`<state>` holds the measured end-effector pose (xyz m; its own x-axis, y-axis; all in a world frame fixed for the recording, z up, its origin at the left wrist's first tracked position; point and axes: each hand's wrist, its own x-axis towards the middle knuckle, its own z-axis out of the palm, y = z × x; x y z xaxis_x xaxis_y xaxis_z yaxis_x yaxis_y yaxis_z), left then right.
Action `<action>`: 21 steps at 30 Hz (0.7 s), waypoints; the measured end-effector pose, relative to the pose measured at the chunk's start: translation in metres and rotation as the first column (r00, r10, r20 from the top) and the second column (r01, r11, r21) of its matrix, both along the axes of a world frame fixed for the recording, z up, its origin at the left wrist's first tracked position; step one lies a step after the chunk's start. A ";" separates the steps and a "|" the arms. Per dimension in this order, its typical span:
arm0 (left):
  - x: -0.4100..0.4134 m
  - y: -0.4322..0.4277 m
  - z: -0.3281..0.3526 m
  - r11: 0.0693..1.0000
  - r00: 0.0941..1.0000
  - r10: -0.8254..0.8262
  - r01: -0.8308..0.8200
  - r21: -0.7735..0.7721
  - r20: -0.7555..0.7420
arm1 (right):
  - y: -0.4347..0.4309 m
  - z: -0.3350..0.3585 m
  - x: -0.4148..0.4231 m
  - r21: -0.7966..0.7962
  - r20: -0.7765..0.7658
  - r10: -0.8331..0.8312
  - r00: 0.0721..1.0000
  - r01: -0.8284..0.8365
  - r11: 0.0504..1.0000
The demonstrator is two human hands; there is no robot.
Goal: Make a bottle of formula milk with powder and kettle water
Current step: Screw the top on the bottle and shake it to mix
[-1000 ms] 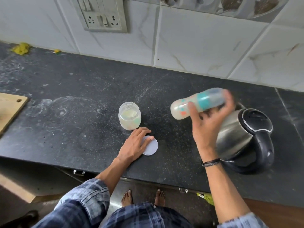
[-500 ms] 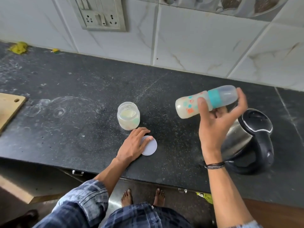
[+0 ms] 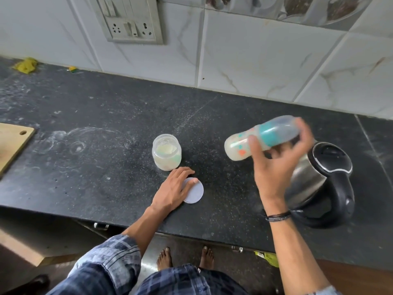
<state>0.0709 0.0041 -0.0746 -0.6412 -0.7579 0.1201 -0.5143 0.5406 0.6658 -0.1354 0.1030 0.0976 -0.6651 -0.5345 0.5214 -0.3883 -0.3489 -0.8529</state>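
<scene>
Bottle point(image 3: 238, 145) is gripped sideways by right hand point(image 3: 276, 169), likely for mixing. Lid point(image 3: 195, 191) is touched by flat, relaxed left hand point(image 3: 173, 190).

On the counter point(image 3: 106, 116) the jar point(image 3: 166, 152) stands mid-way, its lid point(image 3: 195, 191) flat just before it to the right, with the left hand point(image 3: 173, 189) resting on the lid's left edge. Further right the right hand point(image 3: 276, 167) holds the bottle point(image 3: 255, 139) on its side above the counter; the kettle point(image 3: 319, 182) stands right of it. A cutting board point(image 3: 12, 143) lies far left.

The bottle point(image 3: 236, 148) is blurred, and the wooden board point(image 3: 12, 143) is cut off at left.
</scene>
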 end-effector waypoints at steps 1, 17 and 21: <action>0.000 -0.001 0.000 1.000 1.000 0.003 -0.003 -0.001 0.005 | 0.000 0.001 0.000 -0.097 0.005 -0.021 1.000 0.021 0.995; -0.001 0.000 -0.002 1.000 1.000 0.001 -0.001 -0.003 -0.006 | -0.002 -0.001 0.003 0.095 0.063 0.028 0.998 -0.033 0.995; 0.000 -0.001 -0.003 1.000 1.000 0.010 -0.010 0.006 -0.001 | -0.008 0.001 -0.002 0.062 0.061 0.014 0.998 -0.018 0.998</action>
